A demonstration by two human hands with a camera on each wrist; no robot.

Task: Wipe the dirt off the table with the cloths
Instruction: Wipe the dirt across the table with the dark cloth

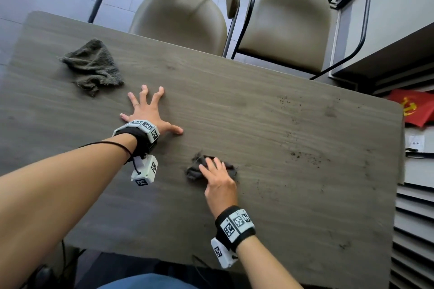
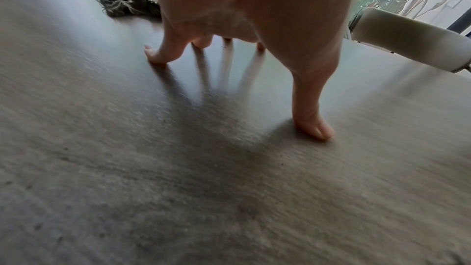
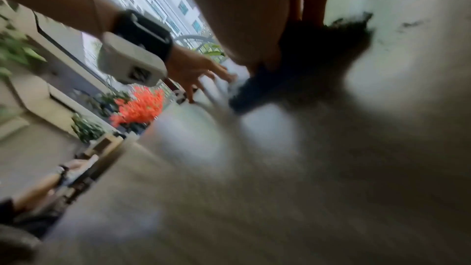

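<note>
Left hand [image 1: 150, 114] fingers splay wide on the table [image 1: 258, 124]; right hand [image 1: 219, 179] presses straight-fingered on a cloth [image 1: 195, 170].

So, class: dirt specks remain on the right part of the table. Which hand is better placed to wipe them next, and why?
The right hand. It already presses a cloth onto the table, near the dirt specks. The left hand rests spread on bare wood, holding nothing, with the spare cloth beyond it.

Right hand [image 1: 217, 177] presses a dark cloth [image 1: 195, 169] on the table [image 1: 258, 124]; left hand [image 1: 150, 112] splayed flat.
</note>
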